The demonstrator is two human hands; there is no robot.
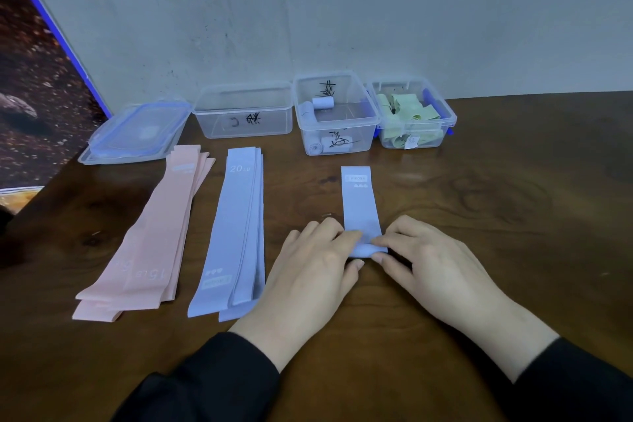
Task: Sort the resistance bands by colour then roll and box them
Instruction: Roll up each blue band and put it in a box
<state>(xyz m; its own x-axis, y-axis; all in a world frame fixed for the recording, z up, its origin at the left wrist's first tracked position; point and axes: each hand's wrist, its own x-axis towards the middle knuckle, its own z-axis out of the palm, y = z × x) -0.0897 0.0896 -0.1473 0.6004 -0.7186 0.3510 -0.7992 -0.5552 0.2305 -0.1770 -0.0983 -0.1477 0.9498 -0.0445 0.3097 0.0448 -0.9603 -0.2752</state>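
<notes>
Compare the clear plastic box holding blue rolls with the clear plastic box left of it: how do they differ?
The clear plastic box with blue rolls holds several rolled blue bands; the clear plastic box to its left holds no bands that I can see. The first shows black writing on its near and far walls, the left one on its near wall only. Both are lidless, transparent and stand along the grey wall.

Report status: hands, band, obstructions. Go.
Left hand and right hand both pinching near end of blue band, roll just begun. Blue box holds rolled ones. Path to it unobstructed.
</notes>
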